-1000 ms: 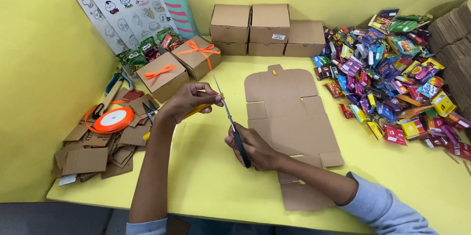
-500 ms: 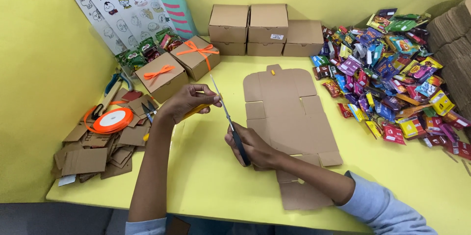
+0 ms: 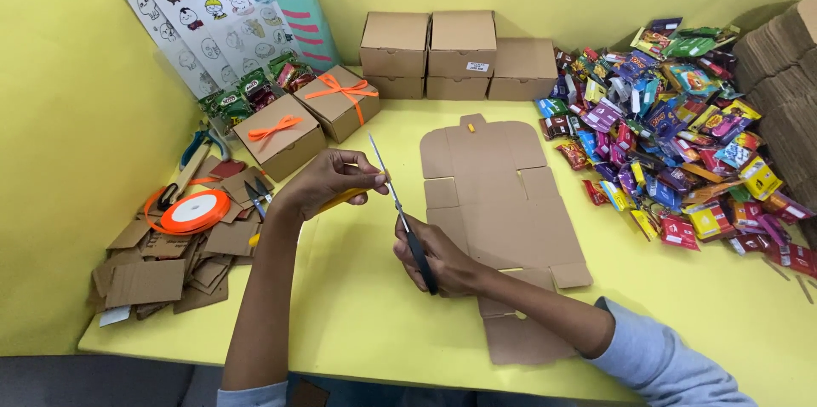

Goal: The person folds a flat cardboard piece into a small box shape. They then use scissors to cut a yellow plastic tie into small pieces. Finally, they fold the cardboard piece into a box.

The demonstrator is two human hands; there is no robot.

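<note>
- My right hand (image 3: 438,261) grips black-handled scissors (image 3: 407,224), blades raised above the yellow table (image 3: 357,313).
- My left hand (image 3: 328,182) pinches an orange ribbon strip (image 3: 351,196) beside the blades.
- Flat cardboard box blank (image 3: 502,194) lies just right.

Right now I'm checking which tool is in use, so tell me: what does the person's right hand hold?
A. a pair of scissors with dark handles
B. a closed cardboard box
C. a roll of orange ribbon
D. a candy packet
A: the right hand grips dark-handled scissors, blades pointing up toward the left hand, above the yellow table.
</note>
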